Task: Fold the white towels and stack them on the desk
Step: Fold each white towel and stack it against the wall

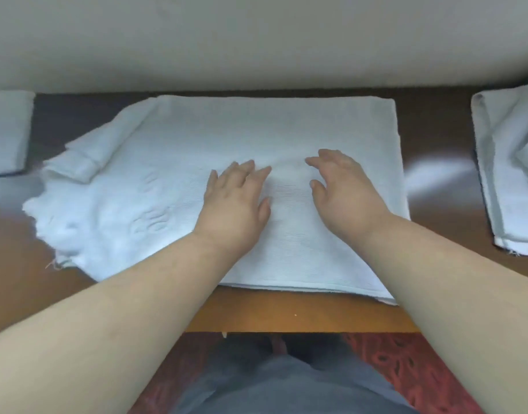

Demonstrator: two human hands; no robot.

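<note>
Left hand (237,198) and right hand (342,189) flat, fingers relaxed, holding nothing, resting on towel (286,130) (left end rumpled) mid-desk (286,312), towel's front edge near desk's front edge.

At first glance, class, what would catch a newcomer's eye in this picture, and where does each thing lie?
The big white towel spread over the middle of the wooden desk draws the eye first, its left side rumpled. Both hands lie flat on it, fingers straight: the left hand at centre, the right hand beside it. A folded towel sits at the desk's far left edge and a loosely folded towel at the right.
</note>
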